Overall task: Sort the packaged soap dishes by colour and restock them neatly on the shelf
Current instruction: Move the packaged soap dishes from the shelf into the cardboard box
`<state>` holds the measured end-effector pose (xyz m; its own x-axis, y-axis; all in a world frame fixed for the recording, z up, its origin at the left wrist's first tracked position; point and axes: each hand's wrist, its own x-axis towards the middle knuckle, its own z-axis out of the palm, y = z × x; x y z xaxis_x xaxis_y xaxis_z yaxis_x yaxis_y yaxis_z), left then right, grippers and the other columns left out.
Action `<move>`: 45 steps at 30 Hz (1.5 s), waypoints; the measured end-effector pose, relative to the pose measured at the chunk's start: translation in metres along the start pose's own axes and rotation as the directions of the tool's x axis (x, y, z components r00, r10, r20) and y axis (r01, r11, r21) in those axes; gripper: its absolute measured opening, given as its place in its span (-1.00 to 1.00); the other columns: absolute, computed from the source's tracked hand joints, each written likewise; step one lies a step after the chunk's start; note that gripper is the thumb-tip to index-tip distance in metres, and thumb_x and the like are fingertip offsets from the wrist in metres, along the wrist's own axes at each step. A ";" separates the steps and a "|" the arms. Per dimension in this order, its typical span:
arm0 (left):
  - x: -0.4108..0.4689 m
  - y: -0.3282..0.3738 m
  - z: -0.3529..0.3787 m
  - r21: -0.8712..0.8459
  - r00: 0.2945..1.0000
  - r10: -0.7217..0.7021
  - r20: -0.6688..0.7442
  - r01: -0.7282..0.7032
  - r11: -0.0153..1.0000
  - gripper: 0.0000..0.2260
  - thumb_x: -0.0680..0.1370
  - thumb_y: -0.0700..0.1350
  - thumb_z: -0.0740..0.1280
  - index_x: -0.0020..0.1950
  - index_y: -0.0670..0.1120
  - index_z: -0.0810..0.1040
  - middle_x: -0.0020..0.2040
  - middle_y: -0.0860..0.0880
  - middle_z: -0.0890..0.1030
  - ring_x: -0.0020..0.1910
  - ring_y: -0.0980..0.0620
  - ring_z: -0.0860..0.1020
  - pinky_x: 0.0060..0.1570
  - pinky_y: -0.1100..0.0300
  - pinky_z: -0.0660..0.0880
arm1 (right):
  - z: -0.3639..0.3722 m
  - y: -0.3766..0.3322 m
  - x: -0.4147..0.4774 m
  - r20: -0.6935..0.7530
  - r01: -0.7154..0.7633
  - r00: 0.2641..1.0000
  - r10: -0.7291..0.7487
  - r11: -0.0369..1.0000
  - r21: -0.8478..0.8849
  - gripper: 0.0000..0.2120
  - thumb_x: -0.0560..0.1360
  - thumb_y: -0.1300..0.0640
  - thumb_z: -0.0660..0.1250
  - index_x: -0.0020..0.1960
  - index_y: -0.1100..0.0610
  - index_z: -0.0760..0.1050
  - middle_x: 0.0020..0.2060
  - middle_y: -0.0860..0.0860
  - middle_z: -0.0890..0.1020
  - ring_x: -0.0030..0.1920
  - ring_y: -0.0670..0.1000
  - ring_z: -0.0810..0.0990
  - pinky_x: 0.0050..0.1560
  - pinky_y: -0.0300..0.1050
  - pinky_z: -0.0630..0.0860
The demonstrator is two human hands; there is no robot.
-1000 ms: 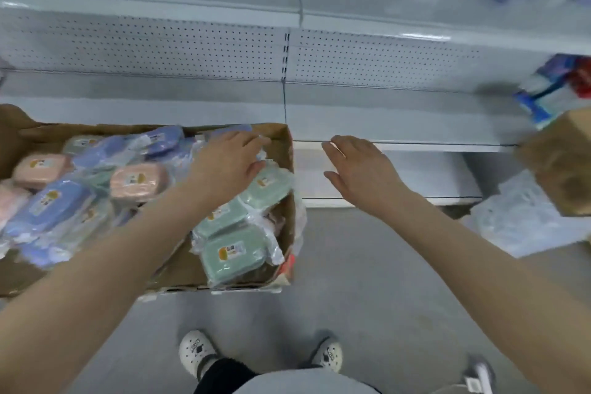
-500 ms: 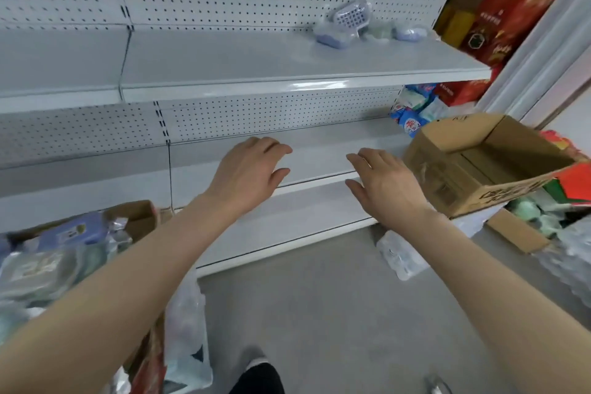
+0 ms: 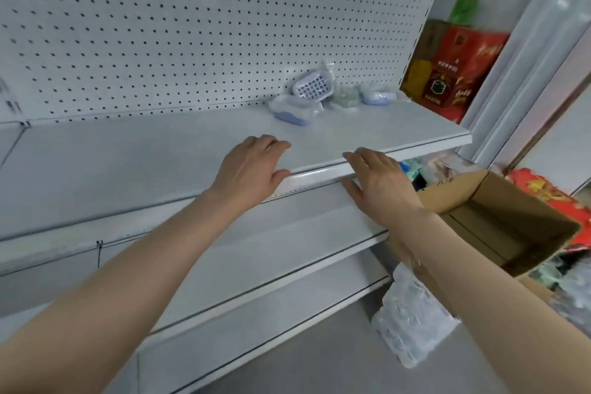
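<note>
Packaged soap dishes point(image 3: 329, 96): a small cluster in clear wrap sits far back on the upper shelf, near its right end and against the pegboard.
Dishes, one by one: a lilac-blue dish point(image 3: 292, 113) lies nearest the front; a pale grid-patterned dish point(image 3: 311, 89) stands tilted behind it; a greenish dish point(image 3: 347, 97) and another blue dish point(image 3: 379, 96) lie to the right, close together.
Upper shelf point(image 3: 144, 157): white metal, bare across the stretch left of the cluster.
Left hand point(image 3: 248, 169): released, fingers loosely spread and holding nothing, palm down over the shelf's front edge, well short of the dishes; whether it touches the shelf I cannot tell.
Right hand point(image 3: 380, 184): also loose and holding nothing, fingers extended, level with the front lip of the same shelf, to the right of the left hand.
Pegboard point(image 3: 160, 41): white, perforated, rising behind the shelf.
Lower shelves point(image 3: 256, 249): two more white tiers step out below.
Cardboard box point(image 3: 511, 224): open-topped, to the right, beside the right forearm.
Red cartons point(image 3: 457, 73): stacked past the shelf's right end.
Plastic-wrapped bundle point(image 3: 412, 320): on the grey floor under the right forearm.
</note>
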<state>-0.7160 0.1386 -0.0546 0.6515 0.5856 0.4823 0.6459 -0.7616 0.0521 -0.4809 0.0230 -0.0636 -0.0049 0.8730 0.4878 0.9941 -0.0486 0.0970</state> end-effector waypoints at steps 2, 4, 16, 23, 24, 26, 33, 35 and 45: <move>0.036 -0.011 0.013 -0.009 0.999 -0.020 0.047 0.021 1.000 -0.51 0.55 0.07 0.32 0.44 -0.04 0.37 0.32 -0.08 0.47 0.21 -0.16 0.46 0.12 0.00 0.45 | 0.011 0.014 0.027 0.023 -0.027 0.999 0.027 1.000 0.006 -0.56 0.55 0.02 0.29 0.35 0.22 0.46 0.22 0.22 0.55 0.19 0.28 0.54 0.20 0.20 0.48; 0.067 -0.018 0.027 -0.012 0.995 -0.037 0.095 0.038 0.999 -0.47 0.56 0.09 0.30 0.49 -0.04 0.30 0.39 -0.08 0.40 0.29 -0.15 0.40 0.20 0.01 0.42 | 0.023 0.028 0.049 0.064 -0.049 0.997 0.049 0.999 -0.005 -0.52 0.57 -0.01 0.30 0.42 0.19 0.40 0.30 0.21 0.50 0.28 0.26 0.48 0.28 0.17 0.41; 0.226 -0.059 0.138 0.073 0.967 -0.098 0.237 0.083 0.994 -0.32 0.53 0.12 0.33 0.56 -0.04 0.14 0.55 -0.09 0.16 0.52 -0.14 0.12 0.46 0.01 0.13 | 0.105 0.144 0.169 0.200 0.013 0.980 -0.004 0.999 -0.040 -0.39 0.61 -0.14 0.18 0.57 0.05 0.13 0.51 0.12 0.26 0.49 0.15 0.23 0.45 0.04 0.15; 0.258 -0.084 0.167 0.077 0.962 -0.171 0.215 0.158 0.984 -0.43 0.47 0.15 0.40 0.43 0.00 0.41 0.29 -0.09 0.54 0.23 -0.17 0.48 0.27 0.02 0.32 | 0.144 0.187 0.279 0.222 0.112 0.968 -0.116 0.993 0.030 -0.34 0.56 -0.04 0.30 0.56 0.07 0.12 0.51 0.13 0.24 0.49 0.15 0.22 0.45 0.07 0.18; 0.258 -0.086 0.166 0.078 0.966 -0.186 0.180 0.174 0.982 -0.48 0.48 0.08 0.43 0.40 -0.03 0.46 0.20 -0.12 0.59 0.15 -0.19 0.51 0.23 0.02 0.36 | 0.150 0.185 0.295 0.213 0.132 0.967 -0.137 0.991 0.038 -0.33 0.57 -0.04 0.30 0.57 0.07 0.10 0.51 0.12 0.23 0.49 0.14 0.21 0.44 0.06 0.19; 0.254 -0.091 0.164 0.096 0.974 -0.177 0.141 0.164 0.982 -0.56 0.46 -0.04 0.47 0.31 -0.07 0.54 0.03 -0.15 0.65 -0.01 -0.21 0.58 0.21 -0.03 0.40 | 0.163 0.177 0.325 0.194 0.159 0.967 -0.168 0.985 0.063 -0.32 0.57 -0.02 0.30 0.58 0.07 0.07 0.53 0.12 0.18 0.51 0.14 0.18 0.44 0.05 0.19; 0.233 -0.094 0.123 0.011 0.953 -0.291 0.087 0.292 0.956 -0.68 0.63 -0.04 0.18 0.38 0.12 0.43 -0.04 0.01 0.60 -0.01 -0.06 0.48 -0.03 0.09 0.44 | 0.202 0.159 0.378 0.303 0.164 0.943 -0.135 0.984 -0.071 -0.24 0.51 -0.12 0.36 0.56 0.06 0.07 0.45 0.17 0.22 0.50 0.24 0.12 0.50 0.12 0.05; 0.236 -0.096 0.110 0.027 0.918 -0.380 0.113 0.379 0.925 -0.66 0.65 -0.07 0.10 0.39 0.17 0.40 -0.01 0.03 0.60 -0.02 -0.04 0.51 0.00 0.09 0.45 | 0.200 0.155 0.378 0.262 0.153 0.958 -0.113 0.979 -0.136 -0.35 0.47 -0.14 0.39 0.43 0.12 0.29 0.32 0.17 0.31 0.34 0.22 0.29 0.41 0.07 0.21; 0.239 -0.119 0.110 0.025 0.801 -0.587 0.115 0.588 0.808 -0.51 0.48 0.38 0.20 0.33 0.18 0.40 0.12 0.07 0.50 0.04 -0.02 0.55 0.00 0.10 0.44 | 0.181 0.147 0.320 0.020 0.290 0.956 -0.291 0.956 0.036 -0.34 0.22 -0.30 0.51 0.01 0.19 0.43 -0.15 0.08 0.50 -0.13 0.15 0.49 -0.25 -0.06 0.35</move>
<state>-0.5932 0.4001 -0.0415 0.1891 0.9483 0.2550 0.9151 -0.2643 0.3044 -0.3164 0.3831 -0.0497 -0.2920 0.8589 0.4207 0.9530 0.2244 0.2034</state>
